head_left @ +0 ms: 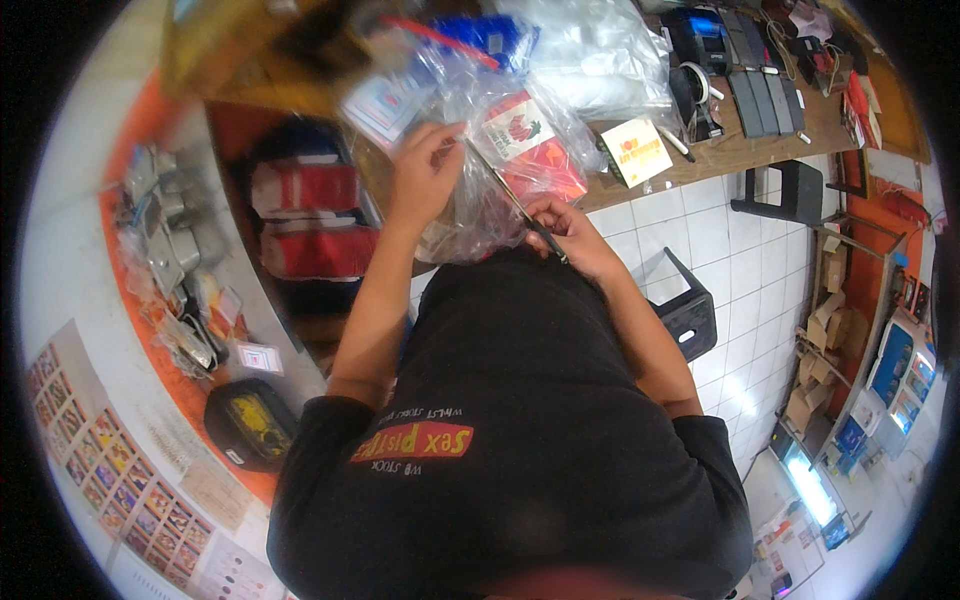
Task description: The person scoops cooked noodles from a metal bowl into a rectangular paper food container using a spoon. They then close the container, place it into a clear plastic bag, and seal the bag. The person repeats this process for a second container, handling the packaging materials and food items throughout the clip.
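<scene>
My right hand (574, 240) grips the black lower end of a long thin metal tool (504, 186), whose exact kind I cannot make out. The tool slants up and left across clear plastic bags (469, 206). At its far tip are the bent fingers of my left hand (427, 169); whether they pinch the tool or the plastic cannot be told. Just right of the tool, under clear plastic, lies a red-orange packet (540, 180) with a white printed panel. A white and blue printed card or packet (386, 109) is beyond my left hand.
Across the wooden table (795, 146) are a blue packet (487, 41), a yellow and white printed box (636, 152), a marker (676, 145), a black device (697, 37) and several dark flat slabs (765, 103). Black plastic stools (686, 319) stand on the tiled floor (705, 232).
</scene>
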Tool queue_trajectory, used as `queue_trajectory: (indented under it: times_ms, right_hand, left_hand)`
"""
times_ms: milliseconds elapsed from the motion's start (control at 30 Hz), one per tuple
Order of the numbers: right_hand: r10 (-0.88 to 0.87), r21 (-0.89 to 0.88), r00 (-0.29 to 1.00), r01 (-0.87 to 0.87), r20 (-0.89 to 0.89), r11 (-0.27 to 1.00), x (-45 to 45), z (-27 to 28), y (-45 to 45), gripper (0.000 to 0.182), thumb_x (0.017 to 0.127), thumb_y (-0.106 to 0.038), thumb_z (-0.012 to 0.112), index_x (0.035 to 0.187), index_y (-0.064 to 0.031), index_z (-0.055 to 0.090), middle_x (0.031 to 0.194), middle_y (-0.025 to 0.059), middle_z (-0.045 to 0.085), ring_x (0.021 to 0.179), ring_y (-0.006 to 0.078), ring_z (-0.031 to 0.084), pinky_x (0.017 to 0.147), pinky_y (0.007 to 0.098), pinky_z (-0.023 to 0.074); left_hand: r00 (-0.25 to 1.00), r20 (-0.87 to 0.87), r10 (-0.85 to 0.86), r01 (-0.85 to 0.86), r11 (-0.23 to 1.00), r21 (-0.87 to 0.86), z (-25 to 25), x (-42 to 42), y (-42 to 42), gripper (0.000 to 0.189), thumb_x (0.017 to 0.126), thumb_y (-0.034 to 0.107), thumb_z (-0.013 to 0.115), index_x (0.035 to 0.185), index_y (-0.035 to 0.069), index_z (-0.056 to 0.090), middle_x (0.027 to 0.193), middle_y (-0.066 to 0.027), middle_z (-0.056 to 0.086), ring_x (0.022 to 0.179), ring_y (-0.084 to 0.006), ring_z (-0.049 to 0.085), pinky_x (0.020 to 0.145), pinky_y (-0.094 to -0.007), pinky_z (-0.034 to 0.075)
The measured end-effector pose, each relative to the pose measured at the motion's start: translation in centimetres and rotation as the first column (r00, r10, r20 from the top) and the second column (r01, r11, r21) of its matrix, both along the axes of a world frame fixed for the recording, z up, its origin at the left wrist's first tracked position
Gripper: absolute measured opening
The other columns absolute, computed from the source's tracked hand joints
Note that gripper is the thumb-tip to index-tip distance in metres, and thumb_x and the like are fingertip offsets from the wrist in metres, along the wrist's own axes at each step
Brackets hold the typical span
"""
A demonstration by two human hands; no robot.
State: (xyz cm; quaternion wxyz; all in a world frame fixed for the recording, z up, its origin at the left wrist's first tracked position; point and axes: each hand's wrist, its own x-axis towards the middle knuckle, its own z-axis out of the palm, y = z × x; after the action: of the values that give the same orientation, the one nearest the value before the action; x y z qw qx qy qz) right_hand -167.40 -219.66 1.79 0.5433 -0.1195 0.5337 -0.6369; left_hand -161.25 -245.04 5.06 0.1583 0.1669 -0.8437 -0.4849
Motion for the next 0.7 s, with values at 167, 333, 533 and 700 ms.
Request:
queue_trajectory:
  times_ms: [167,333,533,700]
  right_hand:
    - [0.043,0.028,0.997,-0.041,-0.067,0.999,-0.5,-0.1,-0.2,0.027,0.088,-0.008,0.071,0.11,-0.0085,0.054,0.076,-0.0047,0.055,0.066,0.0038,0.051,0.058,0.0209,0.0386]
    - [0.033,-0.002,0.999,-0.033,-0.028,0.999,-1.0,-0.8,0.2,0.027,0.088,-0.008,0.071,0.109,-0.008,0.054,0.077,-0.0042,0.057,0.066,0.0035,0.052,0.058,0.021,0.0385]
    - [0.046,0.02,0.998,-0.045,-0.047,0.999,-1.2,-0.9,0.4,0.023,0.088,-0.006,0.071,0.106,-0.0078,0.057,0.076,-0.0036,0.059,0.066,0.0035,0.053,0.057,0.0215,0.0395]
    - [0.056,-0.003,0.997,-0.056,-0.048,0.998,-0.7,-0.7,-0.3,0.026,0.087,-0.008,0.072,0.108,-0.0076,0.056,0.081,-0.0026,0.06,0.068,0.0047,0.054,0.058,0.0221,0.0414]
  left_hand:
    - [1.0,0.026,0.007,-0.016,0.939,0.344,-2.0,0.5,-0.6,0.028,0.087,0.006,0.067,0.115,0.001,0.067,0.107,-0.0046,0.063,0.095,-0.0137,0.059,0.085,-0.0261,0.046]
    - [0.999,0.035,-0.012,-0.005,0.886,0.464,-2.4,0.6,-0.9,0.03,0.088,0.009,0.069,0.117,0.0,0.066,0.109,-0.0048,0.062,0.099,-0.0144,0.058,0.089,-0.0253,0.045]
    - [0.998,0.048,0.039,-0.052,0.952,0.302,-2.0,0.7,-0.6,0.027,0.091,0.015,0.066,0.113,0.0,0.068,0.104,-0.0055,0.065,0.098,-0.0135,0.059,0.088,-0.0254,0.045]
    - [0.993,0.082,0.084,-0.105,0.945,0.309,-3.3,1.2,-0.1,0.026,0.096,0.015,0.06,0.117,0.005,0.07,0.101,-0.0028,0.067,0.099,-0.012,0.059,0.091,-0.0255,0.043]
